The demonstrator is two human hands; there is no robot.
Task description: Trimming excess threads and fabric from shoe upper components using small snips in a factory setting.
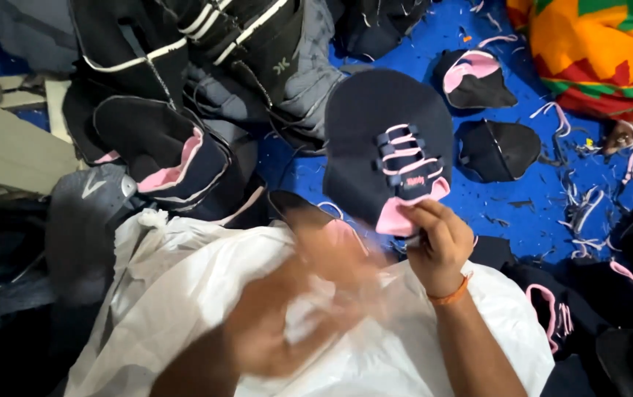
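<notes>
A blue floor point(511, 209) spreads out beyond both hands, littered with pale thread and trim scraps. Directly under the hands lies a large white plastic sack point(184, 294), crumpled, reaching from the left forearm across to below the right wrist. Beyond the left hand, up and to the left, sits a heap of dark shoe uppers point(206, 81), some edged in white, one lined in pink. Far beyond the right hand, at the top corner, is a bright orange, green and red cloth point(595, 51).

The right hand point(437, 246) is closed in a pinch on the pink lower edge of a dark navy shoe upper point(390, 147), which stands up just above that hand, its pink-trimmed lace straps facing the camera. An orange band point(450, 295) circles the right wrist. The left hand point(316, 272) is heavily blurred; it seems to lie against the sack just left of the right hand, and how far its fingers are open cannot be told.

Smaller loose uppers lie past the right hand: one with a pink lining point(474, 77), one plain dark point(496, 151).
</notes>
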